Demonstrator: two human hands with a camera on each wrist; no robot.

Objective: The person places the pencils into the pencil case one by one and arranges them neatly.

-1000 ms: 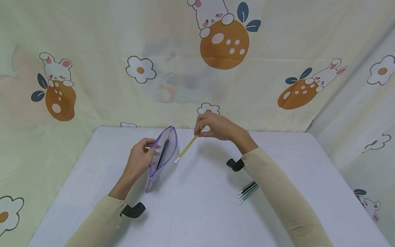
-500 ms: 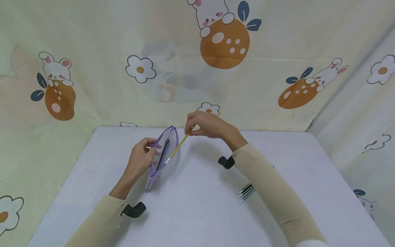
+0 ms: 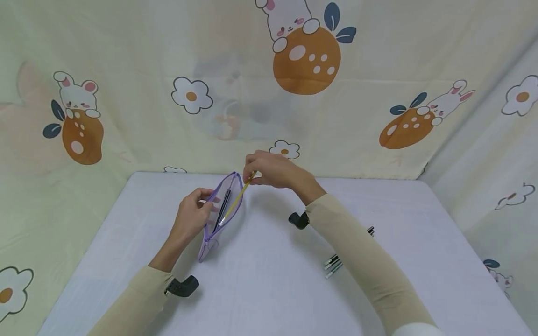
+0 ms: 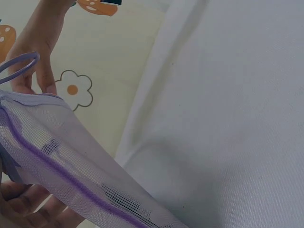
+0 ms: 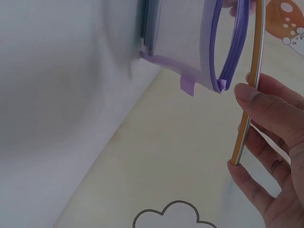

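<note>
My left hand holds a purple-trimmed mesh pencil pouch tilted up over the table, its zip mouth spread apart. Dark pencils lie inside along its length. Between thumb and fingers, my right hand pinches a yellow pencil near its upper end. The pencil's white lower end overlaps the pouch's mouth in the head view. In the right wrist view, the pencil stands beside the purple zip edge. Through the mesh in the left wrist view, dark shapes show.
Several dark and greenish pencils lie on the white table, partly hidden under my right sleeve. A patterned curtain hangs behind the table's back edge. Black wrist cameras stick out from both sleeves.
My right hand has moved left with the yellow pencil, bringing its white end from beside the pouch to its mouth. The left hand and pouch stay nearly still.
</note>
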